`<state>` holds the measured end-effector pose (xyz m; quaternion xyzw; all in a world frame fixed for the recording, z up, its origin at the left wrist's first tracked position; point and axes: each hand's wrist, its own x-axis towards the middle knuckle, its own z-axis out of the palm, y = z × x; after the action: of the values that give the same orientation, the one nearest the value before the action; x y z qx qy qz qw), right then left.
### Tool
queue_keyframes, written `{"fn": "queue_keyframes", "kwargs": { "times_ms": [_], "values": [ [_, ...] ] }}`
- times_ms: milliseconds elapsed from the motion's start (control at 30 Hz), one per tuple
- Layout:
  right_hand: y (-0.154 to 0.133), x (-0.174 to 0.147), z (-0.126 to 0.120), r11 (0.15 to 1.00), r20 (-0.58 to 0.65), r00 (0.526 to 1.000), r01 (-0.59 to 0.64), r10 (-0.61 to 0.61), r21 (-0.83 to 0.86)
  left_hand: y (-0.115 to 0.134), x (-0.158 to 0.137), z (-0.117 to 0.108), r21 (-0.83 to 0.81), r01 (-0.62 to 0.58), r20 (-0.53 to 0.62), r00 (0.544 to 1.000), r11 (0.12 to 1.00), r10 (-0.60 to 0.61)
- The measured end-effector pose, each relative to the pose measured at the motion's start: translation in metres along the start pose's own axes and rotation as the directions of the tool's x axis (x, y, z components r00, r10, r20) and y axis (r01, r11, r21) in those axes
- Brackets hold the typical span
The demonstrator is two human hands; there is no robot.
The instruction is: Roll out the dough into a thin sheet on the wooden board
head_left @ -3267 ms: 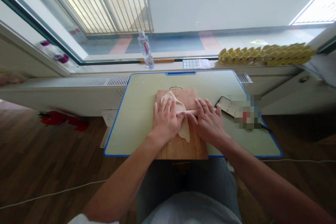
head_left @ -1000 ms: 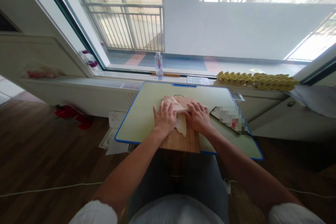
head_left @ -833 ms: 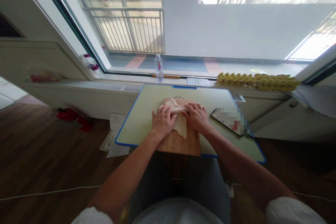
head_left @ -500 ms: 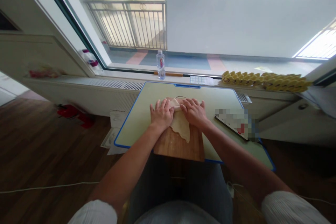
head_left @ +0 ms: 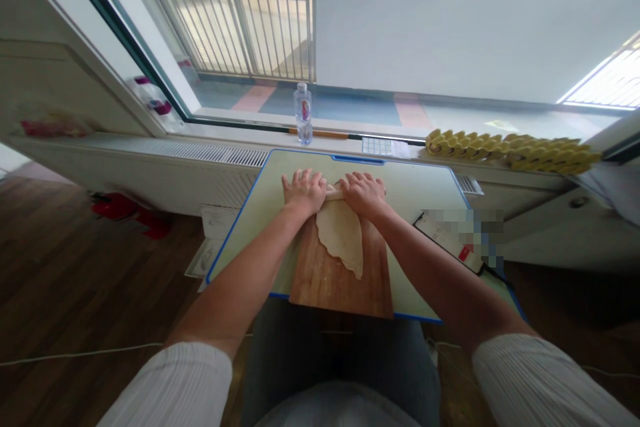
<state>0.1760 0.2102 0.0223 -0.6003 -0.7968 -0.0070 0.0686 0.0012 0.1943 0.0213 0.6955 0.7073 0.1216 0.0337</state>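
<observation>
The left hand (head_left: 306, 195) lies palm down over the left part of a rolling pin (head_left: 336, 195), its grip wide, the fingers parted and stretched toward the window rather than wrapped around the wood. The pin's long axis runs left to right across the far part of a wooden board (head_left: 345, 293), with both ends covered by the hands. A sheet of dough (head_left: 341, 233) lies flat on the board, on the person's side of the pin. Its long axis runs from the window side toward the person, and it narrows to a tip that points at the person and a little to the right. Its far end meets the pin, though it is hard to see whether it curls around it. The right hand (head_left: 364, 195) rests over the right part of the pin, its grip wide too, the fingers laid forward.

The board's near edge juts past the blue rim of the bench (head_left: 265, 207). Around them, from the left: a red fire extinguisher (head_left: 133, 213) on the floor (head_left: 65, 280), a purple-capped bottle (head_left: 151, 93) by the window frame, a clear bottle (head_left: 303, 113) upright on the sill before a brown stick (head_left: 327, 135), a checked sheet (head_left: 377, 146), a slanting phone (head_left: 445, 237), partly pixelated, near the right forearm, and a yellow ruffled strip (head_left: 510, 150) along the sill. The hands block the board's far end.
</observation>
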Motion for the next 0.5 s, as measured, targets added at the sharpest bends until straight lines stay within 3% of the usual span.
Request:
{"fn": "queue_keyframes", "kwargs": {
  "times_ms": [300, 400, 500],
  "values": [
    [0.001, -0.09, 0.008, 0.999, -0.113, 0.993, 0.024, -0.022, 0.023, 0.009, -0.096, 0.004, 0.041, -0.102, -0.08, 0.991, 0.994, 0.106],
    [0.002, -0.089, 0.008, 0.999, -0.105, 0.994, 0.027, -0.023, 0.039, 0.008, -0.095, 0.005, 0.039, -0.103, -0.075, 0.992, 0.994, 0.106],
    [0.002, -0.064, 0.006, 0.999, -0.067, 0.998, -0.002, 0.006, 0.051, 0.004, -0.067, 0.003, 0.01, -0.085, -0.041, 0.996, 0.996, 0.085]
  ]
}}
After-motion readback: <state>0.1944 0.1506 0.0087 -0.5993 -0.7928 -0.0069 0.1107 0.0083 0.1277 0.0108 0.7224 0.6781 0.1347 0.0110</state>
